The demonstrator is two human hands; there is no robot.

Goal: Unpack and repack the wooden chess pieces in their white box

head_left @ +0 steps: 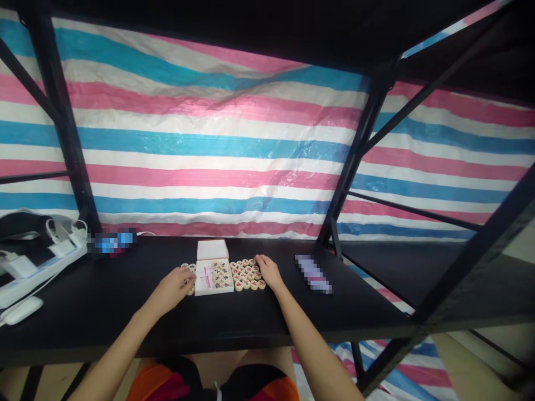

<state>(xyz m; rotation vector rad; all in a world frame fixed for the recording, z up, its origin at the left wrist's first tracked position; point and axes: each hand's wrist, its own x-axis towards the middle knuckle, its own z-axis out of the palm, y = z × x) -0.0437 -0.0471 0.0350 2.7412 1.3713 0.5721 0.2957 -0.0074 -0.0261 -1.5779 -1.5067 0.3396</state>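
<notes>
An open white box (214,292) stands on the black table, its lid (212,249) folded back. Inside, round Chinese chess pieces (221,274) with black characters fill the right half, beside a white sheet with pink print (204,277). Several black-marked pieces (191,267) lie along the box's left side, partly covered by my left hand (173,287), whose fingers rest over them. Right of the box, red-marked Chinese chess pieces (246,274) sit in rows. My right hand (270,272) lies at their right edge, fingers extended, fingertips by the back corner piece.
A blurred-out phone-like object (313,274) lies to the right on the black table (234,323). At the left are a white power strip (45,270) with chargers and a pixelated object (112,242). Black metal posts (351,161) and a striped sheet (209,145) enclose the table.
</notes>
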